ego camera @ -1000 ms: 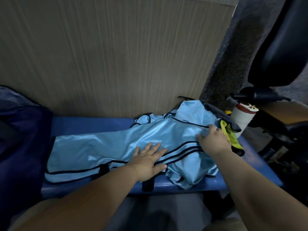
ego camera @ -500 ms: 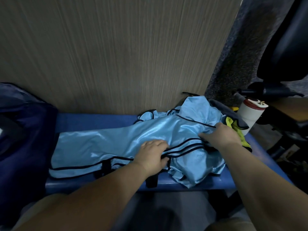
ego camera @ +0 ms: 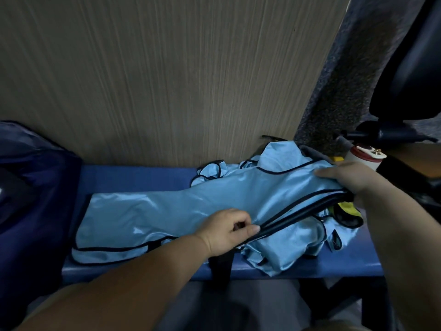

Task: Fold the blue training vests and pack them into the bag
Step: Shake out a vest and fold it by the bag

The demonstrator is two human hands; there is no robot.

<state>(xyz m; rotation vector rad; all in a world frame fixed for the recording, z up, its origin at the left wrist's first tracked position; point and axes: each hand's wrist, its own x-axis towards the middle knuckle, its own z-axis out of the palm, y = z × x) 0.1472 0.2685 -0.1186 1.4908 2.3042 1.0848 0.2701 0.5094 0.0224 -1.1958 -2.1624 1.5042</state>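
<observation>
L hand (ego camera: 225, 231) pinches vest (ego camera: 167, 211) trim | R hand (ego camera: 346, 177) grips far end | trim taut between

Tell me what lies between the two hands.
In the head view, the dark-trimmed edge of the blue vest stretches from the left hand to the right hand.

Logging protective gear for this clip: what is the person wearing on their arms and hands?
Nothing: the left hand and right hand are ungloved; the left forearm and right forearm are bare to the frame edge. No sleeve, watch, bracelet or ring shows.
</observation>
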